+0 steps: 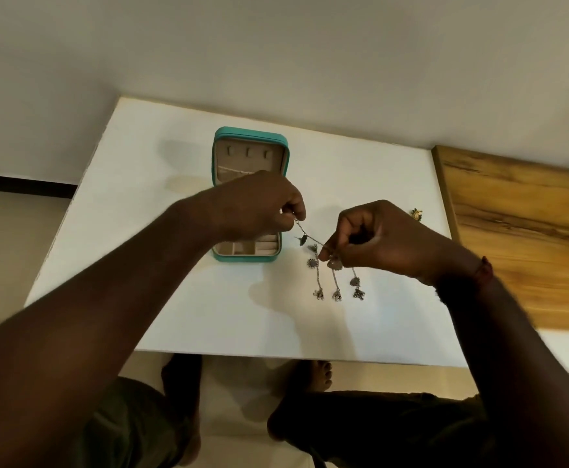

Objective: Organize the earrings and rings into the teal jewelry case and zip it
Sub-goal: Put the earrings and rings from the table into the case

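Note:
The teal jewelry case (pixel 218 153) lies open on the white table (pixel 141 231), its beige lid with small hooks at the far end and compartments at the near end. My left hand (pixel 259 204) hovers over the case's middle and pinches the upper end of a silver chain earring (pixel 310 238). My right hand (pixel 377 238) pinches the same earring's lower part, just right of the case. Three dangling silver strands with small bells (pixel 336 285) hang or lie below my right fingers. A small gold ring or stud (pixel 416 213) rests on the table beyond my right hand.
A wooden board (pixel 519 238) adjoins the table on the right. A plain wall runs behind the table. Below the table's near edge are my legs and bare feet (pixel 313 376) on the floor.

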